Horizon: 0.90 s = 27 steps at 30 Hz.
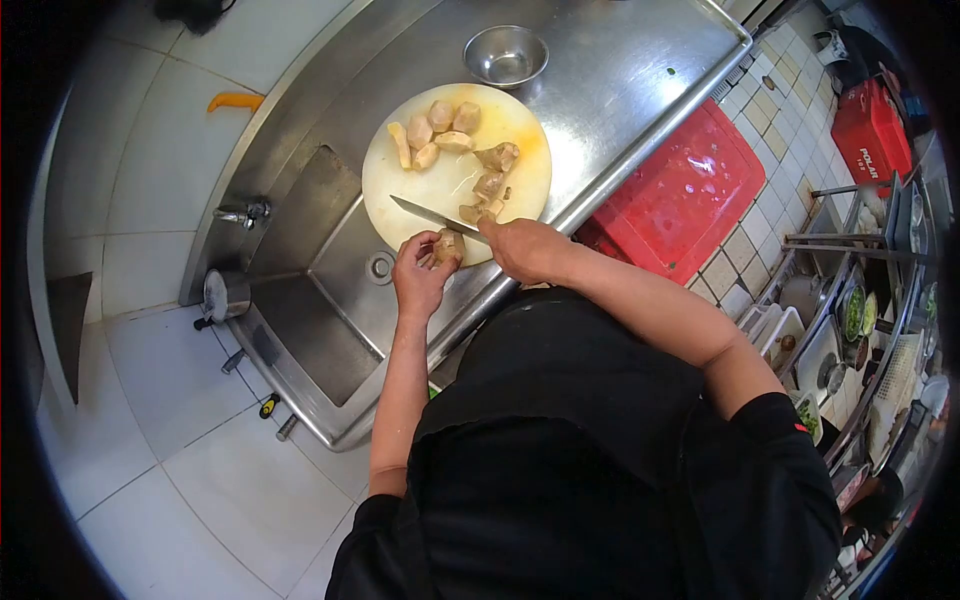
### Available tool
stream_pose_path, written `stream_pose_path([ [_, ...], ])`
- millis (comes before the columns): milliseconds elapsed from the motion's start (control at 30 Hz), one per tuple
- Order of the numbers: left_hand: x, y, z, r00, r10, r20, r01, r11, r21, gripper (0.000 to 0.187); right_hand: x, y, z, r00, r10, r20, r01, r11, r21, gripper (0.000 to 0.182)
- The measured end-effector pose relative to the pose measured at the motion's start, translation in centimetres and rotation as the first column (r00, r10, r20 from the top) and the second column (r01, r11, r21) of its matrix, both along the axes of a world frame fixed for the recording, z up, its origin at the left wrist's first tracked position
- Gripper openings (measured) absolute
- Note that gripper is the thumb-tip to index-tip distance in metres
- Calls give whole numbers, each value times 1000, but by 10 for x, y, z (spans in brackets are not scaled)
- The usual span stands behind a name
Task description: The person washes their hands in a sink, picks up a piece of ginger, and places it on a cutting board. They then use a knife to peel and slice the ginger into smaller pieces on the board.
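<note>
My right hand (525, 250) is closed around the handle of a knife (424, 212), whose blade points away to the left over the round white cutting board (400, 200). Between the fingers and thumb of my left hand (420, 275) is a piece of ginger root (450, 247), held at the board's near edge beside the knife. Peeled ginger chunks (440, 116) lie in a group on the far part of the board. Brown, unpeeled ginger (497, 157) and small cut bits (480, 211) rest on its right side, close to the blade.
The board lies across a steel sink (330, 260) and counter. Behind it stands a steel bowl (506, 56). A tap (243, 212) is at the left, and a steel pot (226, 294) sits near the sink's corner. A red lidded bin (690, 190) is at the right.
</note>
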<state>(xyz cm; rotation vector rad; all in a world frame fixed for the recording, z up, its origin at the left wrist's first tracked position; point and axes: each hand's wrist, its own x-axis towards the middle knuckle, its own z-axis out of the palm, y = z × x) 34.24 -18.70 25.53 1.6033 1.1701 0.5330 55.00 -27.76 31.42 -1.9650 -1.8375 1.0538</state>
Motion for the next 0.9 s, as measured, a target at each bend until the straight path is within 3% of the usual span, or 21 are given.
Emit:
stream_pose_path([
  [233,-7,-5,-10,994,-26,105,24,999,22,50,-2,9,-20,996,-20,-87,14,997,-71,30],
  [433,-7,-12,-8,998,-19,64,9,989,151,57,5,2,-34,981,-116,-156,120,993,19,32],
  [500,-13,-7,-8,999,33,-32,-30,996,88,54,13,-1,-30,985,-123,-124,123,992,-7,31],
  [567,-19,-3,-4,998,37,-51,-35,999,23,50,17,-2,-26,969,-236,-79,233,971,-48,30],
  [633,-20,-1,-6,997,40,-67,-42,998,-39,46,17,-7,-20,969,-239,-60,240,971,8,26],
  [700,-15,-2,-10,977,69,203,-98,985,139,43,12,-15,-9,958,-276,-73,283,951,123,23],
  [733,-12,-2,-7,976,77,204,-106,985,135,43,11,-16,-4,961,-269,-71,276,954,120,23],
  [800,-3,0,2,999,22,-33,4,768,641,43,11,-19,5,979,-203,11,201,976,84,23],
  [833,0,1,-3,999,27,-29,-2,769,639,43,9,-22,4,980,-198,15,196,977,83,23],
  [900,4,1,-15,983,-107,-150,181,697,694,40,6,-29,-3,986,-165,36,162,984,74,23],
])
